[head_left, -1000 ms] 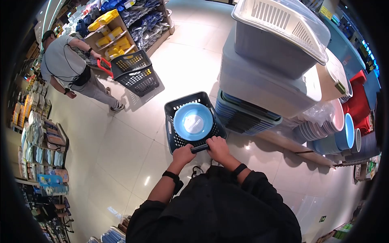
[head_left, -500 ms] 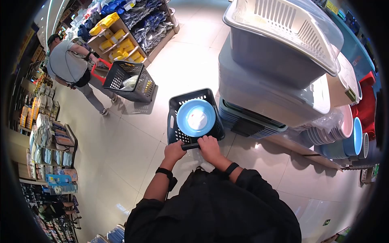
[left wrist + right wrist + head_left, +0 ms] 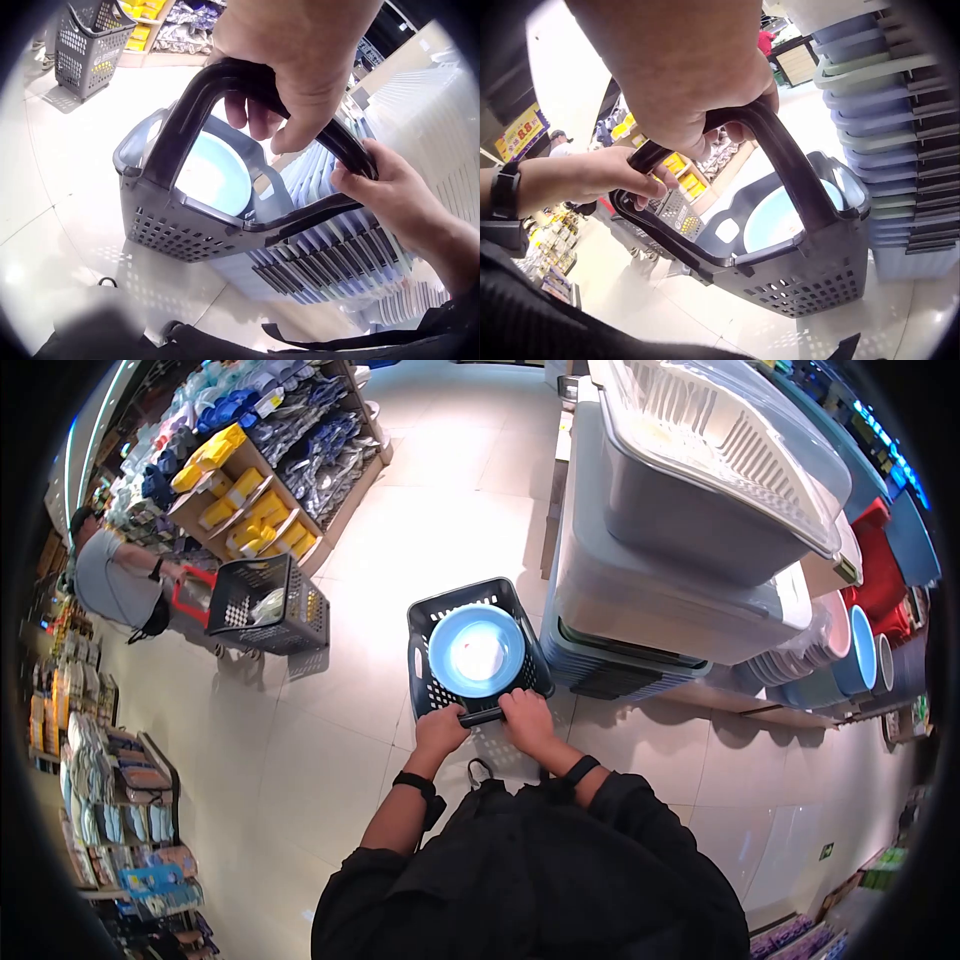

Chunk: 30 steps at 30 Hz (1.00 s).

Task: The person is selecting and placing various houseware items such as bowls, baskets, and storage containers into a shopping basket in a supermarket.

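Both hands grip the black handle (image 3: 255, 79) of a dark grey shopping basket (image 3: 417, 660) on the floor ahead. My left hand (image 3: 441, 732) curls round the handle's left side, and my right hand (image 3: 528, 720) round its right. In the left wrist view, the left fingers wrap over the bar and the right hand (image 3: 390, 184) holds it farther along. In the right wrist view the left hand (image 3: 611, 174) grips the far corner. A round light blue basin (image 3: 477, 650) lies inside the basket, with a pale label or glare on its bottom.
Stacked grey and clear storage bins (image 3: 680, 530) rise close at the right, with nested buckets (image 3: 855, 650) farther right. At the left another person (image 3: 115, 582) pulls a grey basket (image 3: 300, 605) by a red handle. Shelves with yellow packs (image 3: 240, 490) stand behind; tiled floor (image 3: 330, 760) lies between.
The other person and their basket have shifted left in the head view, and the shelves with them. My hands keep their grip on the handle, and the basin stays in the basket.
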### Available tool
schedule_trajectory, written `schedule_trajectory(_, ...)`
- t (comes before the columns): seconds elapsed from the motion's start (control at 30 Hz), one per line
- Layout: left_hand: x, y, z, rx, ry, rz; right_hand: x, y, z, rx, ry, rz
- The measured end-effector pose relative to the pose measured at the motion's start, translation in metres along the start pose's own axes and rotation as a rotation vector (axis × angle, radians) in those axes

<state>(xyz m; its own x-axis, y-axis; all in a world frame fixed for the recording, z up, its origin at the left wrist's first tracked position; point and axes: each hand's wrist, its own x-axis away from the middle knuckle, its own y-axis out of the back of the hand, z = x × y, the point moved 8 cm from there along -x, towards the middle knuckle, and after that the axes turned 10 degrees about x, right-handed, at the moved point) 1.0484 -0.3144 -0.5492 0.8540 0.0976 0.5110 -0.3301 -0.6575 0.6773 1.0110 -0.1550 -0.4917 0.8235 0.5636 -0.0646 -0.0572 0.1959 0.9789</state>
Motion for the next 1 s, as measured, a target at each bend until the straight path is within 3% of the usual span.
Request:
schedule_trajectory(0.27, -0.057, 0.020, -0.001, -0.028, -0.205, -0.057, -0.040, 0.000, -0.009, -0.008, -0.109, -0.009)
schedule_trajectory(0.6, -0.111, 0.047, -0.014, -0.072, -0.178, 0.015, -0.089, -0.022, -0.032, 0.007, -0.141, 0.025)
schedule_trajectory(0.73, -0.142, 0.063, -0.020, -0.088, -0.220, -0.037, -0.114, -0.021, -0.043, -0.009, -0.157, -0.042)
schedule_trajectory(1.0, -0.197, 0.076, -0.039, -0.172, -0.213, 0.043, -0.155, -0.026, -0.071, -0.034, -0.178, -0.085)
